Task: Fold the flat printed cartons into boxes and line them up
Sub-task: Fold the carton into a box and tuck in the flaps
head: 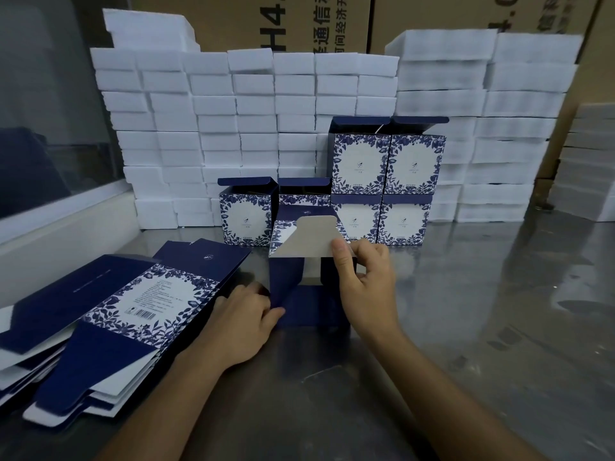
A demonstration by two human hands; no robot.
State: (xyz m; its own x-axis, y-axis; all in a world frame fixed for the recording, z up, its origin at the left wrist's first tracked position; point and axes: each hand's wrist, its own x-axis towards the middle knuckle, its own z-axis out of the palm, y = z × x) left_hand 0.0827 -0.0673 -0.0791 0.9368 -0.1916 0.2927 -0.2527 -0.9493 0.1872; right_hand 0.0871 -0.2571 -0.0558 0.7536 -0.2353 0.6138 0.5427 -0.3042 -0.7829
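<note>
The half-formed carton point(309, 287) stands upright on the steel table point(466, 311), dead centre in front of me, open end up, its long axis vertical. My right hand point(366, 277) pinches the grey-backed flap point(309, 237) at its right edge, so I judge the fold goes forward and down. My left hand point(243, 324) clamps the lower left wall. Flat cartons point(116, 321) lie left; finished boxes point(382, 181) are lined up behind.

Bare table point(466, 294) right, flat cartons point(109, 311) left, folded boxes point(382, 181) behind
</note>
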